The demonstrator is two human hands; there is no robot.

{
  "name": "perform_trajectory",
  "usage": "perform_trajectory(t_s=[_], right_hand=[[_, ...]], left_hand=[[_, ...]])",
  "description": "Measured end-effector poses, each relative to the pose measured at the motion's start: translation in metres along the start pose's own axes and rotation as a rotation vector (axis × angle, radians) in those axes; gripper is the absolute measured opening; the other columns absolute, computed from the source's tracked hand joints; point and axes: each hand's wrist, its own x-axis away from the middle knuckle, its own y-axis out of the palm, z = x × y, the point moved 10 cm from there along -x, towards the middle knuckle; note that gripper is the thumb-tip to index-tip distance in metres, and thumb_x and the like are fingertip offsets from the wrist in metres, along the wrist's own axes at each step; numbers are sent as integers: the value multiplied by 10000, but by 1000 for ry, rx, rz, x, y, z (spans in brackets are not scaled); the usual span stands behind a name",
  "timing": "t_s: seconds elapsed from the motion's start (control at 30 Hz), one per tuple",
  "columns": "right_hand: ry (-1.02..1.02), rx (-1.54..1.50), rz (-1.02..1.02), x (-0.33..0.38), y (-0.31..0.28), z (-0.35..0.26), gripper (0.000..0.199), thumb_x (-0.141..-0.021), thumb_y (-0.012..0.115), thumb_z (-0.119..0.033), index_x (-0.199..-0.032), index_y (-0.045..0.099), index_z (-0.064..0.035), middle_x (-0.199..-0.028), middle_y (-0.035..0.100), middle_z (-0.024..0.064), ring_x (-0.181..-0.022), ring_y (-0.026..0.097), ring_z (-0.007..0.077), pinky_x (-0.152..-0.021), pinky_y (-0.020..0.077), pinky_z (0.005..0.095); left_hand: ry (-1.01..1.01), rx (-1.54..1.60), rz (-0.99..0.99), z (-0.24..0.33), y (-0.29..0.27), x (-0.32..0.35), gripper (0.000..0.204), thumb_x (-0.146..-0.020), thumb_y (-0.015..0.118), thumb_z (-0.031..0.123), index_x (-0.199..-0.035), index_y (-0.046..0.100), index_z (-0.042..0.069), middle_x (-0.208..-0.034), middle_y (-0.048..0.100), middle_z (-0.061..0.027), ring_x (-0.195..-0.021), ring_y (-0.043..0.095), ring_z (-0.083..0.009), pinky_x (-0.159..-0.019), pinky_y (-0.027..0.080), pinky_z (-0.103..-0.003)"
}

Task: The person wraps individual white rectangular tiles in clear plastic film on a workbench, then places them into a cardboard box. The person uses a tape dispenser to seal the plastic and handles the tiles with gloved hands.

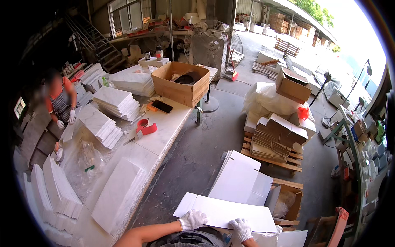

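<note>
In white knitted gloves, both my hands are at the near edge of a long white flattened cardboard carton (234,210). My left hand (192,219) grips it left of its middle, fingers curled over the top face. Farther right, my right hand (241,228) holds the same edge. The thumbs and the carton's underside are hidden. Just beyond lies a stack of more flat white cartons (235,177). An open brown box (294,206) with clear plastic inside stands right of that stack.
To my left, a long worktable (162,138) carries stacks of white stone tiles (119,193), a red tape dispenser (146,127), a phone (162,106) and a large cardboard box (181,84). A co-worker (61,99) stands across it. A pallet (271,154) bears folded cardboard (273,138).
</note>
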Motion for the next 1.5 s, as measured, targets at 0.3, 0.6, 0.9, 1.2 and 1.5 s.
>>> perform_trajectory(t_s=[0.3, 0.6, 0.9, 1.2, 1.5], right_hand=[[153, -291, -498, -10, 42, -2, 440, -843, 720, -545, -1038, 763, -154, -970, 742, 116, -929, 702, 312, -825, 547, 414], [142, -208, -342, -48, -8, 14, 470, -806, 773, -477, -1144, 737, -152, -953, 736, 99, -911, 692, 312, -831, 542, 412], [-90, 245, 158, -62, -31, -31, 844, -703, 832, -395, -1437, 481, -169, -1424, 533, 116, -1333, 496, 313, -1135, 370, 518], [-52, 242, 341, -100, -40, -2, 767, -700, 809, -328, -1378, 526, -104, -1357, 571, 129, -1274, 535, 316, -1102, 400, 513], [-136, 281, 399, -103, -46, -19, 543, -822, 676, -230, -1315, 549, -41, -1285, 629, 161, -1187, 615, 317, -1057, 464, 500]], left_hand=[[-76, 514, -285, -35, 56, 5, 429, -882, 667, 476, -918, 700, 49, -953, 672, -169, -958, 653, -364, -855, 509, -458], [-163, 782, -588, -71, 49, -37, 536, -913, 618, 509, -1099, 721, 17, -989, 729, -185, -940, 674, -283, -855, 510, -405], [-238, 855, -639, -70, -21, -78, 440, -873, 651, 368, -974, 722, -54, -835, 707, -140, -802, 621, -200, -778, 506, -370], [-170, -197, -90, -59, -90, -92, 593, -758, 798, 430, -1277, 645, 188, -1068, 670, -127, -1099, 637, -265, -1039, 436, -487], [-225, -375, 390, -83, -77, -8, 840, -692, 840, 425, -1446, 481, 330, -1373, 452, -92, -1243, 435, -343, -986, 394, -607]])
